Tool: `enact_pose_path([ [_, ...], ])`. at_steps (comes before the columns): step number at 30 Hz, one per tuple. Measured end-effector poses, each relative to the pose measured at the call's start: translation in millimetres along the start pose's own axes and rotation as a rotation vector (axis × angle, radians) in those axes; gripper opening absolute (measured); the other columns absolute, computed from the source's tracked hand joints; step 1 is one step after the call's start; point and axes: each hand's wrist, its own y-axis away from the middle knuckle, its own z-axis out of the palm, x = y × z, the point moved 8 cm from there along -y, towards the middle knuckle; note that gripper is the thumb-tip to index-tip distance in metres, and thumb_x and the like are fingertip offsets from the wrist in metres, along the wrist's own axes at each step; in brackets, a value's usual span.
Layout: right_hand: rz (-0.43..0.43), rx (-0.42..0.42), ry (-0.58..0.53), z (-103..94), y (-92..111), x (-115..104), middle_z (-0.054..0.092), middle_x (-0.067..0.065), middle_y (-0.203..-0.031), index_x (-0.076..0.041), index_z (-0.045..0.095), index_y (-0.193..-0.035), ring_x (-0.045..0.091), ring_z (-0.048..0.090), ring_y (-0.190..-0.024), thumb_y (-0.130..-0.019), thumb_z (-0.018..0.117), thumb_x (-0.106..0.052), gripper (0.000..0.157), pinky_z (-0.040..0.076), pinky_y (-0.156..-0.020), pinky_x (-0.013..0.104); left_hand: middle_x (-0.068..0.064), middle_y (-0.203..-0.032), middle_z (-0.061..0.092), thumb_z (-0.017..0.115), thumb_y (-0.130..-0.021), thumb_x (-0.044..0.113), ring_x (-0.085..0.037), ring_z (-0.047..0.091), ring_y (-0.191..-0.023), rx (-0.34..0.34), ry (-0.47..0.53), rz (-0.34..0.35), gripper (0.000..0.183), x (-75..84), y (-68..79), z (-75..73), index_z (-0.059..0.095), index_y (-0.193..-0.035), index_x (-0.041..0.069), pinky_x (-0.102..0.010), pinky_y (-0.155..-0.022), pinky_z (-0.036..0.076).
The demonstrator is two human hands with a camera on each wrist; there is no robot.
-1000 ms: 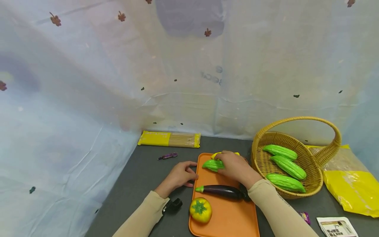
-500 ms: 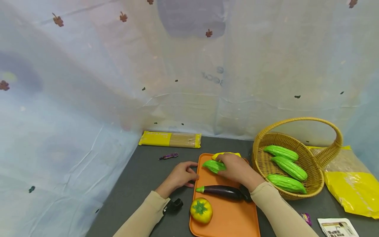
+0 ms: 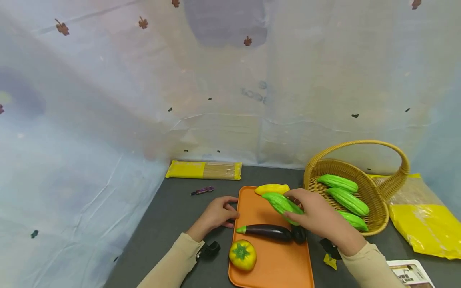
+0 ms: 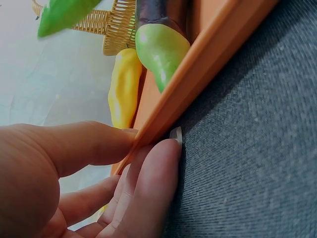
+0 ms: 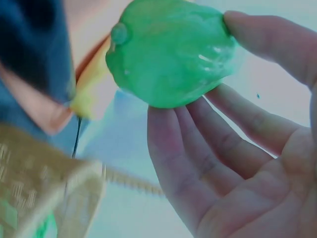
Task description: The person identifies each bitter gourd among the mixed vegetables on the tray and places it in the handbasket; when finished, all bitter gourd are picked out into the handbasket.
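Note:
My right hand [image 3: 317,210] holds a green bitter melon [image 3: 281,205] between thumb and fingers, lifted above the orange tray [image 3: 266,262]. In the right wrist view the bitter melon [image 5: 173,54] is seen end-on at the fingertips. My left hand [image 3: 217,214] pinches the tray's left rim; the left wrist view has the thumb and fingers on either side of the rim [image 4: 183,82]. On the tray lie a dark eggplant [image 3: 268,232], a yellow-green tomato-like vegetable [image 3: 243,255] and a bumpy yellow vegetable [image 3: 271,189]. A dark round thing [image 3: 298,235] by the eggplant is partly hidden.
A handled wicker basket [image 3: 382,218] with several green bitter melons stands right of the tray. Behind it lies a yellow bag [image 3: 426,228]. A noodle pack [image 3: 203,170] and a purple-wrapped candy [image 3: 202,191] lie at the back left. A white packet [image 3: 410,273] is front right.
My right hand has lifted the bitter melon off the tray and carried it to the right, uncovering the yellow vegetable. My left hand stays at the tray's rim.

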Motion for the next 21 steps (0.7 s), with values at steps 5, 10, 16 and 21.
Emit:
enact_pose_path([
  [5, 0.047, 0.048, 0.026, -29.5, 26, 20, 0.069, -0.002, -0.121, -0.022, 0.064, -0.129, 0.016, 0.068, -0.098, -0.089, 0.077, -0.041, 0.047, 0.06, -0.078, 0.039, -0.009, -0.096, 0.071, 0.081, -0.085, 0.016, -0.02, 0.071, -0.082, 0.002, 0.002, -0.003, 0.061, 1.1, 1.3, -0.8, 0.058, -0.141, 0.013, -0.035, -0.062, 0.064],
  [10, 0.108, 0.086, 0.078, -51.4, 44, 52, 0.071, 0.004, -0.118, -0.017, 0.064, -0.131, 0.021, 0.069, -0.096, -0.089, 0.076, -0.044, 0.051, 0.061, -0.076, 0.042, -0.009, -0.096, 0.07, 0.081, -0.085, 0.016, -0.02, 0.071, -0.082, 0.001, 0.001, -0.007, 0.061, 2.8, 2.8, -0.9, 0.057, -0.141, 0.012, -0.035, -0.062, 0.064],
  [16, 0.168, 0.099, 0.111, -63.7, 50, 88, 0.072, 0.011, -0.113, -0.009, 0.065, -0.129, 0.026, 0.069, -0.094, -0.088, 0.078, -0.04, 0.053, 0.061, -0.073, 0.043, -0.009, -0.096, 0.07, 0.08, -0.086, 0.016, -0.02, 0.071, -0.082, -0.006, -0.003, -0.004, 0.061, 3.7, 2.9, 0.0, 0.057, -0.142, 0.012, -0.035, -0.062, 0.064],
  [21, 0.193, 0.061, 0.114, -63.3, 40, 110, 0.073, 0.013, -0.108, -0.004, 0.064, -0.13, 0.03, 0.069, -0.095, -0.088, 0.077, -0.044, 0.059, 0.059, -0.074, 0.048, -0.008, -0.096, 0.071, 0.081, -0.085, 0.017, -0.019, 0.071, -0.082, 0.0, -0.006, -0.01, 0.061, 2.2, 2.0, 0.1, 0.057, -0.142, 0.013, -0.035, -0.062, 0.064],
])
